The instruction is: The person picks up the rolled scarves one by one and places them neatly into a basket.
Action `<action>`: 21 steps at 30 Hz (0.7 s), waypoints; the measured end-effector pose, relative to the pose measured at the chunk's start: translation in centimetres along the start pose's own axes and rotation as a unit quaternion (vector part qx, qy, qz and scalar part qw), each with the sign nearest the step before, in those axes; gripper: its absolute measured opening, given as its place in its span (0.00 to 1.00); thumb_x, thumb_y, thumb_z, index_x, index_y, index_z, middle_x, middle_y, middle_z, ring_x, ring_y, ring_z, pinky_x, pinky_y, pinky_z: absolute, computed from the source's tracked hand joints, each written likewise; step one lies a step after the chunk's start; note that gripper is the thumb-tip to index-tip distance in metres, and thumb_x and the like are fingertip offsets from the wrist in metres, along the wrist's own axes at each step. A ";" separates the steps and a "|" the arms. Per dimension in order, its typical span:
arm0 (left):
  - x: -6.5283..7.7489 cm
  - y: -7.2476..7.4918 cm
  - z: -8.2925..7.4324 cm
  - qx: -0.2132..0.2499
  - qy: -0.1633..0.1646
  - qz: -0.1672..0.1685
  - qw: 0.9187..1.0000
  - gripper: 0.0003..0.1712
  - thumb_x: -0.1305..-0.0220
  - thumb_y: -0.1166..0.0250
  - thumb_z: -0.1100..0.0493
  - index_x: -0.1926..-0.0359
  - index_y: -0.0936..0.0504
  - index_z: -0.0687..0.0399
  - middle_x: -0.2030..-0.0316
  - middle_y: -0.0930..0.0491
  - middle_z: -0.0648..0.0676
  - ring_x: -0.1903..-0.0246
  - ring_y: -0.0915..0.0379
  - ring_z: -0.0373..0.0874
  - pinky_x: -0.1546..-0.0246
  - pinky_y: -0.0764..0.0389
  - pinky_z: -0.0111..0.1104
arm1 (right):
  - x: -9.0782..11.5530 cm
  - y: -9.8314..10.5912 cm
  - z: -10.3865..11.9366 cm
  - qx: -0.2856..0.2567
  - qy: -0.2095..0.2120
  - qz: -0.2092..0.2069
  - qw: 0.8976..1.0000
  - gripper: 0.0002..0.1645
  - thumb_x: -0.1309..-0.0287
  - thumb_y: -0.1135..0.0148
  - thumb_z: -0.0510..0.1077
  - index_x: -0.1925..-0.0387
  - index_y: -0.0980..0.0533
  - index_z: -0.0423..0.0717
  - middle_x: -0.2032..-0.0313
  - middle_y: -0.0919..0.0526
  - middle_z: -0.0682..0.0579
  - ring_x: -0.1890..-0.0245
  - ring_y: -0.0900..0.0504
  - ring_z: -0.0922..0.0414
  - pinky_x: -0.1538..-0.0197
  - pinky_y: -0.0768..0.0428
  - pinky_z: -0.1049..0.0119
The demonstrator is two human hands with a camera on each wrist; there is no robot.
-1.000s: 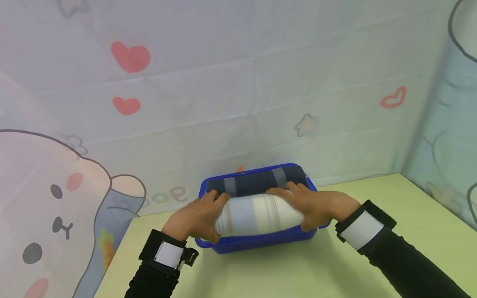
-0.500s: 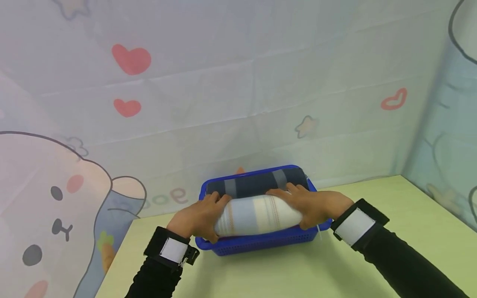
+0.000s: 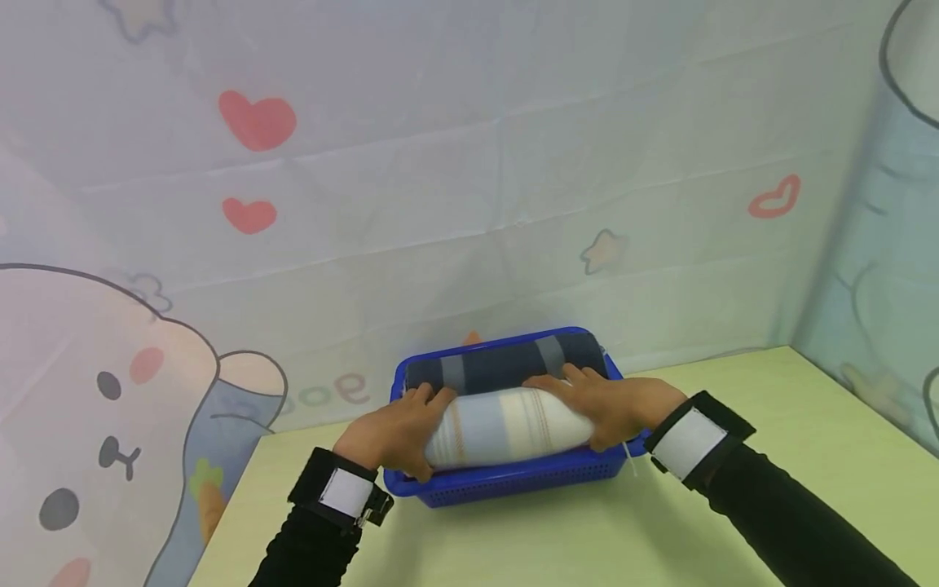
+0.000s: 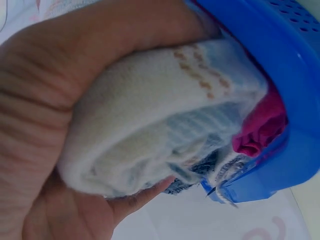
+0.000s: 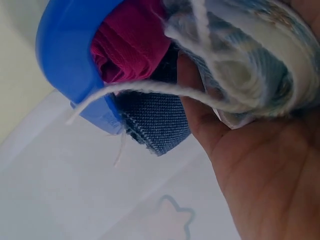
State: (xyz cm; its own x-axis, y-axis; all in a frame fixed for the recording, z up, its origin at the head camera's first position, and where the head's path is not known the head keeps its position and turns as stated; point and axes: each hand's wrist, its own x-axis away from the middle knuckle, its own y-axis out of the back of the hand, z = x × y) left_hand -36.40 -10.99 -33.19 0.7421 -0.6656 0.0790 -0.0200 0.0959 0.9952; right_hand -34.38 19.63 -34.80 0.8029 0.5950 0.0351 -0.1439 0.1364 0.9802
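Note:
A rolled scarf (image 3: 506, 425) in cream and light blue, with thin orange-brown lines, lies lengthwise over the front of a blue plastic basket (image 3: 513, 481). My left hand (image 3: 392, 432) grips its left end, thumb in front and fingers behind. The right hand (image 3: 612, 406) holds the other end the same way. In the left wrist view, the coiled end of the scarf (image 4: 130, 100) fills the palm. White fringe strands (image 5: 145, 87) hang from the right end. Behind it in the basket lies a dark navy roll (image 3: 502, 365) with grey stripes. Below shows magenta cloth (image 5: 132, 42), mostly hidden.
The basket stands on a pale yellow-green table (image 3: 513, 546), close to the wall hanging (image 3: 440, 163) printed with hearts and stars. A second hanging (image 3: 880, 310) borders the table on the right. The table's left edge runs beside a printed bear figure (image 3: 95, 408).
Both hands keep their hold on the scarf roll, which barely shifts. My right wrist has moved slightly left, and the left wrist slightly right.

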 end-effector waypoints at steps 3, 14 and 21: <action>0.0 -0.1 0.1 0.009 0.005 0.003 1.000 0.58 0.66 0.23 0.52 0.33 0.45 0.50 0.51 0.35 0.57 0.55 0.36 0.49 0.59 0.24 0.44 | -0.1 -0.1 -0.1 0.002 0.006 -0.001 1.000 0.61 0.60 0.29 0.39 0.30 0.54 0.64 0.45 0.37 0.39 0.46 0.35 0.41 0.60 0.24 0.47; 0.1 -0.7 0.6 0.021 0.023 0.005 0.999 0.57 0.66 0.24 0.52 0.33 0.45 0.47 0.51 0.33 0.56 0.57 0.34 0.49 0.61 0.24 0.44 | -0.7 -0.6 0.0 0.011 -0.003 0.004 1.000 0.61 0.58 0.31 0.36 0.29 0.55 0.65 0.39 0.41 0.35 0.41 0.40 0.37 0.61 0.24 0.48; 0.0 -1.2 1.1 0.041 0.037 0.011 0.998 0.57 0.64 0.25 0.52 0.32 0.45 0.44 0.52 0.32 0.56 0.58 0.34 0.48 0.65 0.24 0.43 | -1.0 -1.1 -0.1 0.019 -0.019 0.010 1.000 0.58 0.55 0.32 0.37 0.29 0.55 0.64 0.37 0.41 0.34 0.40 0.40 0.36 0.54 0.26 0.41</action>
State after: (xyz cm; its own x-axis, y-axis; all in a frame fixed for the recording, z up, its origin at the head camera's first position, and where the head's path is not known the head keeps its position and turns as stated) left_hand -37.08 -11.89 -34.33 0.7877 -0.6078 0.1003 -0.0896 0.0480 0.9948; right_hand -35.13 18.96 -35.92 0.8213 0.5673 0.0605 -0.1379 0.0945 0.9859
